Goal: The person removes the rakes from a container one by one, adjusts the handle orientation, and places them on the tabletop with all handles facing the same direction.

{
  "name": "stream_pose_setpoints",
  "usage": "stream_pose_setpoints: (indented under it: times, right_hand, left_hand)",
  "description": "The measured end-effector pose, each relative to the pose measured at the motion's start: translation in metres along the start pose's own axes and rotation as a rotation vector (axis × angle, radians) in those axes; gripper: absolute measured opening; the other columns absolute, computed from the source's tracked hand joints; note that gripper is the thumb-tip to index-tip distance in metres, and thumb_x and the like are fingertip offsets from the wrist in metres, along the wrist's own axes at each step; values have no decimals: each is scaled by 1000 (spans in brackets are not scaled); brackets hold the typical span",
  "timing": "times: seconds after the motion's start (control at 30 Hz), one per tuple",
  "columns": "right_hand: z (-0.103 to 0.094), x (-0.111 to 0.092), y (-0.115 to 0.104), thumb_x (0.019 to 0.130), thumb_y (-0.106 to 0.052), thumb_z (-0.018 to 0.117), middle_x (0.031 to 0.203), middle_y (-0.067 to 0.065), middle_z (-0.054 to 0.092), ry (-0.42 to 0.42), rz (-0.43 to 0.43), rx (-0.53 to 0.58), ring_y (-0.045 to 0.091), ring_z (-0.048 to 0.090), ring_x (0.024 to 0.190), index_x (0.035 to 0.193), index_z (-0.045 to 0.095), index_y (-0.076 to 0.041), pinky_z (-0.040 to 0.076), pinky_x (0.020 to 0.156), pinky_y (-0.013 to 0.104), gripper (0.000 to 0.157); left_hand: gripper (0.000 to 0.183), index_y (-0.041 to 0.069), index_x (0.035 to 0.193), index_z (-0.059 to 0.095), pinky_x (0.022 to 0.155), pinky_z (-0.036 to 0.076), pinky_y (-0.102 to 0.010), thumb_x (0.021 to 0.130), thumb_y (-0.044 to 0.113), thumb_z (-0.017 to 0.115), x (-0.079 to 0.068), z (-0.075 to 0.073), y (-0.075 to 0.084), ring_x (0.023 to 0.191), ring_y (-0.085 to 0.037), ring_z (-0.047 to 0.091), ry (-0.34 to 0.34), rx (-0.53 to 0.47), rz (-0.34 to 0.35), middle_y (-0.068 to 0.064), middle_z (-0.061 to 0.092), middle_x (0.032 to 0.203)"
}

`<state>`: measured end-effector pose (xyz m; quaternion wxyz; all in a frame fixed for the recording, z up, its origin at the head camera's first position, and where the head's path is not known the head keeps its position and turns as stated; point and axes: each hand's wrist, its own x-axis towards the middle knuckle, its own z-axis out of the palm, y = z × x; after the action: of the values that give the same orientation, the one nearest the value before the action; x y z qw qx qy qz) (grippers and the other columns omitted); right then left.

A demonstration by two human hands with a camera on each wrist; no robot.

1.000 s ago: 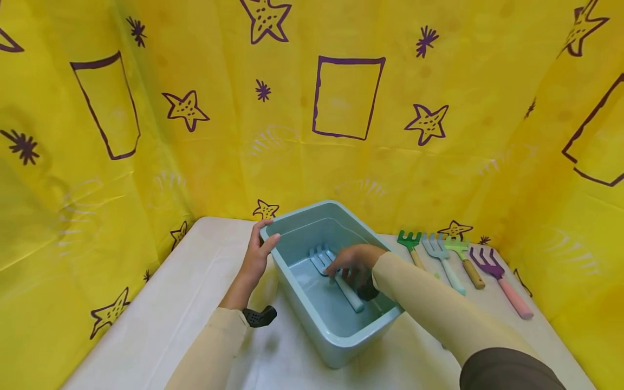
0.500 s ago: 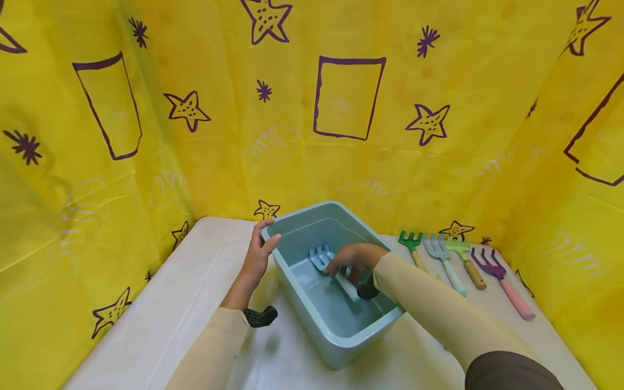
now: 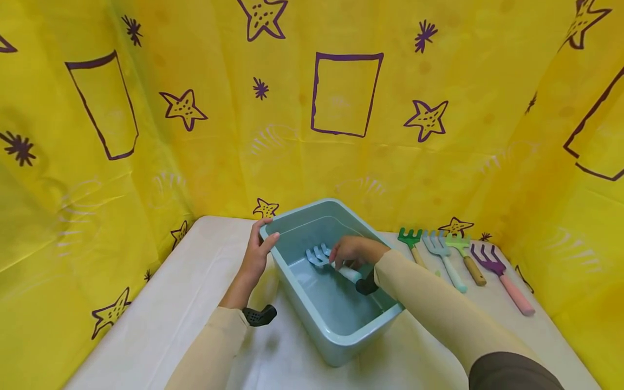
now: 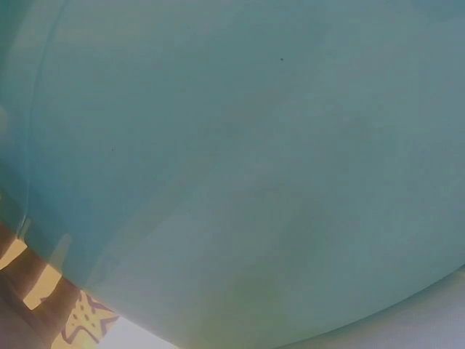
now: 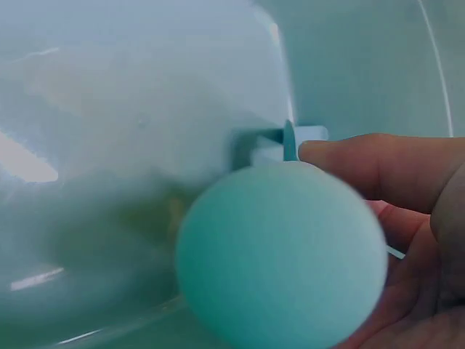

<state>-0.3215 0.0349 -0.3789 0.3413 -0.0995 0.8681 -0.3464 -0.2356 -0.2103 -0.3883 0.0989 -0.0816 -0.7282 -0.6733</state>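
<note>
A light-blue plastic bin (image 3: 325, 330) stands on the table, turned at an angle. My left hand (image 3: 257, 254) grips its far-left corner, thumb over the rim and fingers on the outside. Inside the bin, my right hand (image 3: 353, 251) holds a small garden hand fork (image 3: 318, 257) with blue tines and a mint handle. Thumb and fingers pinch it near where the head meets the handle, and the tines point to the far left. The round handle end (image 5: 283, 254) fills the middle of the right wrist view. Mostly the bin's wall (image 4: 240, 145) shows in the left wrist view.
To the right of the bin, several garden tools lie in a row: a green rake (image 3: 410, 238), a blue fork (image 3: 446, 260), a light-green rake (image 3: 467, 259) and a purple fork with a pink handle (image 3: 504, 279). Yellow cloth walls (image 3: 219, 162) surround the white table (image 3: 195, 281).
The right hand has raised and turned the hand fork, its handle end swinging up and toward the right. The left hand stays on the bin's corner.
</note>
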Motion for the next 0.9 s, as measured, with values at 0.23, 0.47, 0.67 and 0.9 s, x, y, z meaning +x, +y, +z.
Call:
stream_pose_setpoints:
  times: [0.23, 0.47, 0.67, 0.9]
  right_hand:
    - [-5, -5, -5, 83, 1, 68, 96, 10, 63, 56, -41, -4, 26, 61, 78, 103, 68, -1, 54, 67, 35, 20]
    - [-9, -9, -7, 85, 1, 64, 85, 11, 64, 35, -134, 4, 23, 60, 66, 99, 69, 6, 54, 61, 31, 16]
    - [-10, -9, -7, 84, -6, 69, 74, 12, 66, 11, -140, -11, 19, 58, 59, 91, 71, 4, 52, 58, 30, 12]
    - [-14, -13, -10, 85, -19, 74, 83, 14, 67, -41, -121, -95, 17, 55, 60, 93, 73, -5, 50, 56, 27, 16]
  left_hand:
    - [50, 8, 144, 28, 107, 31, -54, 100, 20, 49, 0, 0, 0, 130, -38, 34, -1, -11, -1, -19, 30, 146]
    - [51, 6, 144, 27, 107, 32, -55, 99, 19, 48, 0, 1, 0, 129, -39, 35, 0, -14, 7, -21, 30, 146]
    - [51, 5, 144, 27, 107, 31, -55, 100, 19, 48, 0, 1, 0, 129, -38, 35, -2, -14, 6, -20, 30, 146]
    - [51, 6, 144, 27, 106, 33, -54, 100, 19, 49, 0, 1, -1, 129, -38, 36, 2, -6, 14, -20, 30, 146]
